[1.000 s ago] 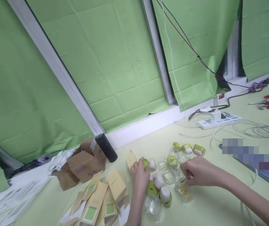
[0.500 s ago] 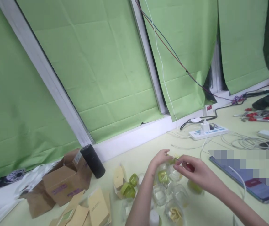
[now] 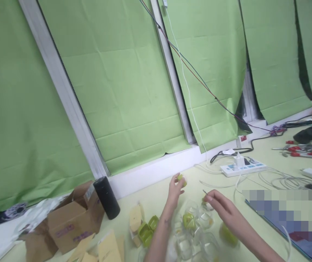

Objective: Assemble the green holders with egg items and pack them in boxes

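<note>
My left hand (image 3: 175, 190) is raised over the far part of the table, its fingers closed around a small yellow-green piece (image 3: 182, 179). To the right, my right hand (image 3: 223, 206) pinches a thin tool with a narrow dark tip (image 3: 204, 191); its handle is hidden in the fingers. Below and between the hands lie several clear plastic containers (image 3: 184, 247) and a yellow-green cup-shaped piece (image 3: 189, 221). Left of my left forearm stand more olive-green square cups (image 3: 146, 234). A round yellow-green thing (image 3: 228, 234) is partly covered by my right forearm.
At the left are a brown cardboard box (image 3: 70, 222), a black cylinder (image 3: 107, 197) and flat tan cartons (image 3: 108, 249). A white power strip (image 3: 243, 167) with cables lies behind my right hand. Farther right are red-handled tools (image 3: 306, 150) and a partly blurred-out tablet-like screen (image 3: 276, 227).
My hands, close together before, are now apart. The left has moved left with the yellow-green piece, while the right keeps its thin tool. The view has tilted slightly upward.
</note>
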The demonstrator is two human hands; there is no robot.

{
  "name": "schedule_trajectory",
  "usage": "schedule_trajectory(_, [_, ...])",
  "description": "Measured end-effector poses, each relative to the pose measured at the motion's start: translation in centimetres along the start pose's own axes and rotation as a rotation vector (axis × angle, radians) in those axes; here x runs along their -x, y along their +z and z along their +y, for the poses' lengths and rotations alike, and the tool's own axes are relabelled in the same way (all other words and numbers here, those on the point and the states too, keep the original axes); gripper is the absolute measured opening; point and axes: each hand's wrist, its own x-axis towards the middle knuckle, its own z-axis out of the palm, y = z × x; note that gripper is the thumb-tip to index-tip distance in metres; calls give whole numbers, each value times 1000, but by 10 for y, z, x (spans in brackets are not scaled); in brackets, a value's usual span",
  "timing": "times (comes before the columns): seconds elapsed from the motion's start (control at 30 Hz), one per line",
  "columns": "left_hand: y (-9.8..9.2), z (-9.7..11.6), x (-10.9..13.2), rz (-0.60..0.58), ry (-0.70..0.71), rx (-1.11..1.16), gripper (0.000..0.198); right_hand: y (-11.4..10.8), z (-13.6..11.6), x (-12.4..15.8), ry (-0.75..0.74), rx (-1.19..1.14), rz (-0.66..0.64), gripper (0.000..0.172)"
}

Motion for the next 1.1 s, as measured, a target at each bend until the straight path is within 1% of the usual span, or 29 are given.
schedule_trajectory(0.07, [-17,15,34,7,46,155,46,5,2,2,0,-61,-32,39])
schedule_trajectory(0.1, [-26,20,55,10,60,212,46,9,2,4,8,-91,-70,39])
schedule_trajectory(0.17, [-41,25,99,27,61,307,51,22,3,8,54,-166,-208,43])
schedule_trajectory(0.2, [-46,23,121,25,36,373,54,29,4,12,91,-211,-288,45])
schedule_trajectory(0.27, [-52,13,158,18,-61,557,59,45,3,20,165,-298,-424,48])
schedule_trajectory(0.33, [-51,-3,183,51,-117,654,59,58,1,31,198,-348,-505,47])
schedule_trajectory(0.37, [-50,-12,192,78,-112,657,59,64,0,36,194,-348,-520,46])
schedule_trajectory(0.47, [-43,-33,207,174,-51,602,59,71,-5,49,140,-268,-529,39])
schedule_trajectory(0.53, [-40,-38,212,227,-38,549,60,72,-7,56,111,-208,-561,34])
schedule_trajectory(0.6, [-38,-38,216,259,-48,490,57,73,-7,61,92,-159,-596,30])
schedule_trajectory(0.73, [-38,-38,223,259,-70,468,51,77,-8,71,59,-48,-616,26])
schedule_trajectory(0.87, [-37,-42,226,203,-121,509,57,79,-8,72,59,-83,-635,30])
schedule_trajectory(0.93, [-38,-43,226,168,-101,468,54,77,-6,69,62,-64,-620,29])
schedule_trajectory(1.1, [-41,-40,226,170,-49,304,45,73,-2,65,91,32,-589,27])
